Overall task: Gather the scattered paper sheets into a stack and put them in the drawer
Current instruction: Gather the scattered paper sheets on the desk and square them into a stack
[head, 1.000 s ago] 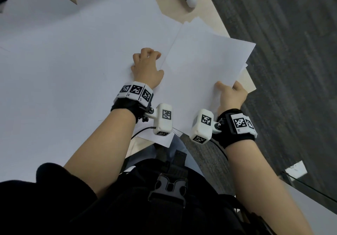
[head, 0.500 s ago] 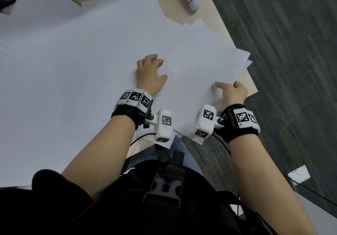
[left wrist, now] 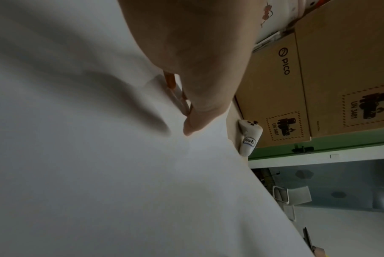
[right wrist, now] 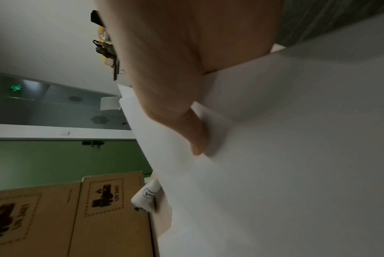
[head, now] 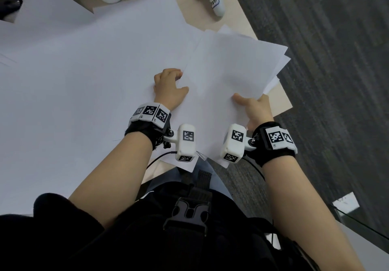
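Since a second ago the right hand, pinching the stack, has raised its fanned edge. Left hand rests curled on the sheets beside it. Gathering continues; no drawer visible.

right hand: lifts sheet stack off table edge | left hand: fingers curled under stack's edge
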